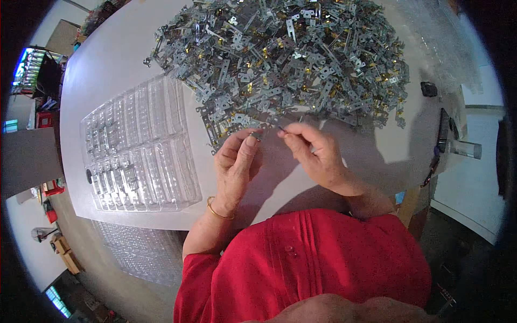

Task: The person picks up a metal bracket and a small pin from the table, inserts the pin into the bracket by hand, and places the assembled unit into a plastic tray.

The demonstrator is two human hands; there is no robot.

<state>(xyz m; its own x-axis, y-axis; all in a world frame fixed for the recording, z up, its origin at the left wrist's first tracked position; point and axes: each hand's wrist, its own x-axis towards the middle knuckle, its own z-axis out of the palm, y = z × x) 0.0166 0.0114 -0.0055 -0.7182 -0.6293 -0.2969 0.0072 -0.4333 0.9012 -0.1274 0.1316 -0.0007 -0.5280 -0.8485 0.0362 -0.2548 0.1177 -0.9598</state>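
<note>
- Your left hand (236,164) has thumb and forefinger pinched on a small metal bracket (256,137), just off the near edge of the pile.
- Your right hand (322,161) is beside it, fingertips pinched on a thin metal piece (280,128), too small to say what kind. Hands are close but not touching.
- That big heap of silvery stamped brackets (280,70), with brassy bits mixed in, takes up the far middle of your white table (121,70).
- To the left you've got a clear blister tray (182,161) lying flat, in two halves, with brackets sitting in the left-hand slots of both.
- Far right of the table: crinkly clear plastic (444,43), plus a small black lump (428,89) nearer you and a clear cylinder (466,149) at the right edge.
- Below the near left edge there's more clear moulded plastic (140,253), lower than the tabletop.
- Room-wise, grey-brown floor (89,255) on the left, with a fan (41,234) and brown boxes (67,254) along the wall.
</note>
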